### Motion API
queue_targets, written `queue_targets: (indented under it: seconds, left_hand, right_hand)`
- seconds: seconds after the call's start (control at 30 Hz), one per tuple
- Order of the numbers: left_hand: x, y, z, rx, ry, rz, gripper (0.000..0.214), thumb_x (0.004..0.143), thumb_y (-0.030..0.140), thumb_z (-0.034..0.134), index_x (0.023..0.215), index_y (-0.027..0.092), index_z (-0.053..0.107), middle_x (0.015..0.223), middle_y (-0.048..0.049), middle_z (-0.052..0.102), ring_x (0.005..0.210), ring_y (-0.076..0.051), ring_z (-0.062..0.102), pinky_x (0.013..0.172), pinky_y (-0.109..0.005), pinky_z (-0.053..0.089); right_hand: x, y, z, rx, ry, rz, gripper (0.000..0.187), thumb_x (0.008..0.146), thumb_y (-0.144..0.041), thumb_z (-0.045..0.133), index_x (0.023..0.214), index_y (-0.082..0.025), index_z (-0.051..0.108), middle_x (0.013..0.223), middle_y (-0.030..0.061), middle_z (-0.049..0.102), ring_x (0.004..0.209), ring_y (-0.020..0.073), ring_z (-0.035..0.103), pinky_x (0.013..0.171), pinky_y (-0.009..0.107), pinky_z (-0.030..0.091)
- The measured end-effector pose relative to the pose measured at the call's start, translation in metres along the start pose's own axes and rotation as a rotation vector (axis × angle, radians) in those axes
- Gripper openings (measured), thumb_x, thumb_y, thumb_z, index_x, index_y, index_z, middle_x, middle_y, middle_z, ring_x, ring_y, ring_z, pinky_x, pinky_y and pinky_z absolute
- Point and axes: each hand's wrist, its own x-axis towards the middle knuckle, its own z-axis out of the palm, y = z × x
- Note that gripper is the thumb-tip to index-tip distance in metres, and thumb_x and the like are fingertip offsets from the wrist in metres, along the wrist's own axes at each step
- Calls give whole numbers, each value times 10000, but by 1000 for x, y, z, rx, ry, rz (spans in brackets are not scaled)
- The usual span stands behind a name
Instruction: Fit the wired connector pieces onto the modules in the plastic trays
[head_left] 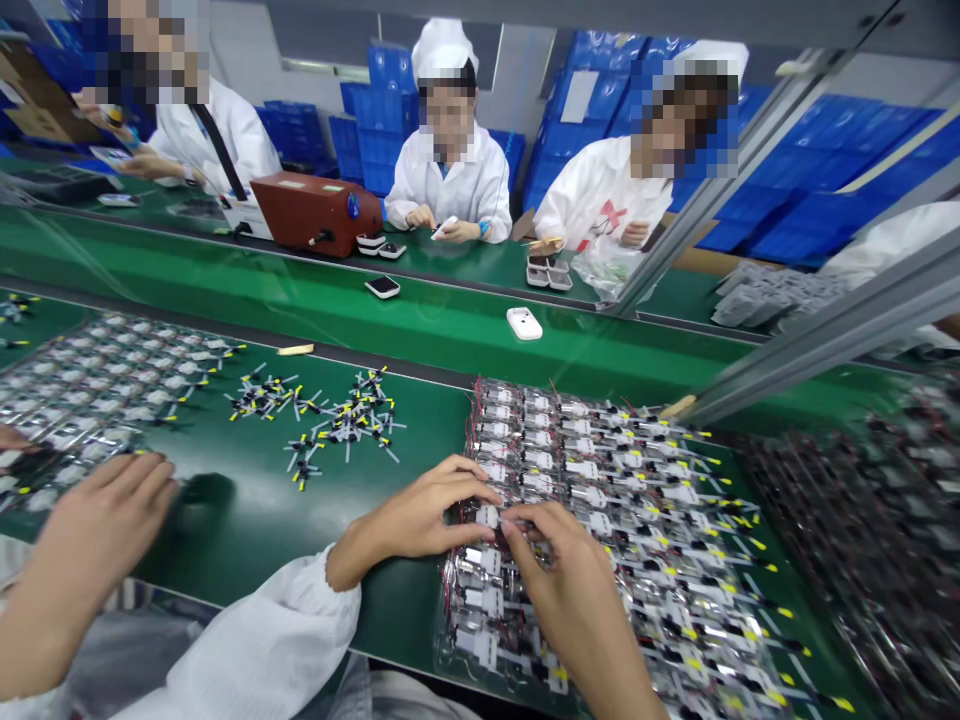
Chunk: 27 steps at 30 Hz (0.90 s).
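Note:
My left hand (420, 520), in a white sleeve, and my right hand (559, 580) meet over the near left part of a clear tray (750, 640). The tray holds several rows of small white parts with red wires and yellow tips. Fingertips of both hands pinch one small white part (491, 516) at the tray's left edge. My fingers partly cover that part. My left hand's fingers are curled, with the thumb tucked under. My right hand's thumb and forefinger press together on the same part.
Another person's bare hand (105, 515) rests on the green mat at the left, beside a second tray of parts (112, 370). Loose black and yellow pieces (337, 415) lie between the trays. A green conveyor (450, 320) carries white devices (523, 323). Three workers in white coats sit opposite.

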Motion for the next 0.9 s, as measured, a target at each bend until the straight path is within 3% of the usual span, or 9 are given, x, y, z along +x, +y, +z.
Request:
queue_targets:
  seconds: [0.3, 0.9]
  left_hand:
    - [1, -3, 1, -14, 15, 56, 272, 905, 360, 652, 1119, 202, 711, 1037, -83, 720, 1192, -229, 507, 1007, -368, 449]
    - [3, -1, 2, -14, 11, 97, 337, 942, 430, 570, 1073, 156, 714, 970, -105, 711, 1106, -238, 516, 962, -362, 456]
  right_hand:
    - [0, -1, 2, 12, 36, 35, 293, 987, -351, 426, 881, -203, 656, 858, 61, 656, 761, 227, 640, 682, 314, 479]
    - [1, 4, 4, -15, -5, -6, 249, 978, -266, 404, 891, -222, 633, 868, 39, 632, 759, 205, 628, 685, 277, 442]
